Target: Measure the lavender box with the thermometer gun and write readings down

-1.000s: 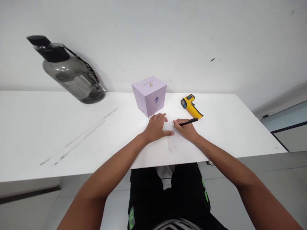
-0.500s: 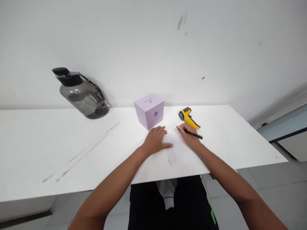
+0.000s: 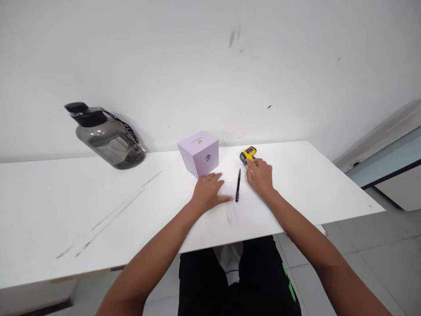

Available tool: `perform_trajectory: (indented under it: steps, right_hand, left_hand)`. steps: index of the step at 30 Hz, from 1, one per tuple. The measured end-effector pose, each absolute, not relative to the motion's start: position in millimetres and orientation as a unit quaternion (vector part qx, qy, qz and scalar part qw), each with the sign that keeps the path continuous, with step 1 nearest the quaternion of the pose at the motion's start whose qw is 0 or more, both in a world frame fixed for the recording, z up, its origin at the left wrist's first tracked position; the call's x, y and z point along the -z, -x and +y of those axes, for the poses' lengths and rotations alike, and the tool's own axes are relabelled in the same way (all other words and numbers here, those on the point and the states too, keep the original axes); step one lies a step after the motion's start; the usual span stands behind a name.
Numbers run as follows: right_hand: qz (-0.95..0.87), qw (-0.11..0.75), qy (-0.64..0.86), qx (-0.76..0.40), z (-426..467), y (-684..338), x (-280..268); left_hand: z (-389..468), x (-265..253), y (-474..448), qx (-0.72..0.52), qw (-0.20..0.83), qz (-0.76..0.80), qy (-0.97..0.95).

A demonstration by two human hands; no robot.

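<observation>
Right grip [image 3: 260, 175] over yellow thermometer [image 3: 247, 154]

- Bright, even, soft light; pale glare across the white worktop [image 3: 296, 184].
- Faint shadow behind the far-left water jug [image 3: 105, 138].
- Strong wide-angle bending at the edges; sharp throughout.

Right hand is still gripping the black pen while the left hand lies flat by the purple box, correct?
Not quite. In the head view the black pen lies loose on the table; the right hand covers the yellow thermometer gun. The left hand does lie flat by the purple box.
</observation>
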State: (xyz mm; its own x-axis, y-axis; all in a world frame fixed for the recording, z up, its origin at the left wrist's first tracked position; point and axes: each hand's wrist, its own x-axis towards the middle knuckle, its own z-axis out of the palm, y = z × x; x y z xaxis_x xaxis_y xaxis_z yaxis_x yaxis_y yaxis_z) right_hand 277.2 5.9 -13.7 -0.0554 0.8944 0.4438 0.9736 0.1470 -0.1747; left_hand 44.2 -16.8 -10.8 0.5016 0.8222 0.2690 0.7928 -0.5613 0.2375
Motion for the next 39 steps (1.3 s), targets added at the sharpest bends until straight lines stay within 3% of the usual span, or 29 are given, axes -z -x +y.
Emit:
perform_trajectory:
  steps: [6, 13, 17, 20, 24, 31, 35, 39]
  right_hand:
    - [-0.655, 0.182, 0.733, 0.023, 30, -303, 12]
    - [-0.658, 0.190, 0.727, -0.042, 35, -305, 20]
    - [-0.634, 0.312, 0.707, 0.004, 29, -306, 10]
    - [-0.572, 0.442, 0.691, 0.015, 22, -302, 2]
    - [-0.462, 0.515, 0.708, -0.139, 17, -292, 6]
    - [-0.518, 0.565, 0.570, -0.296, 1, -267, -14]
    - [-0.553, 0.514, 0.407, -0.514, -15, -225, -34]
    - [-0.540, 0.468, 0.320, -0.622, -26, -199, -28]
  left_hand:
    - [-17, 12, -47, -0.178, 0.048, 0.442, -0.878]
    - [-15, 1, -38, -0.333, -0.031, 0.496, -0.801]
    - [-7, -2, -27, -0.456, -0.033, 0.557, -0.693]
    - [5, 3, -22, -0.526, 0.058, 0.589, -0.611]
    - [20, 9, -19, -0.550, 0.197, 0.592, -0.555]
    - [16, 2, -24, -0.590, 0.230, 0.587, -0.505]
    - [12, 3, -26, -0.608, 0.287, 0.564, -0.479]
    - [13, 7, -24, -0.601, 0.307, 0.557, -0.485]
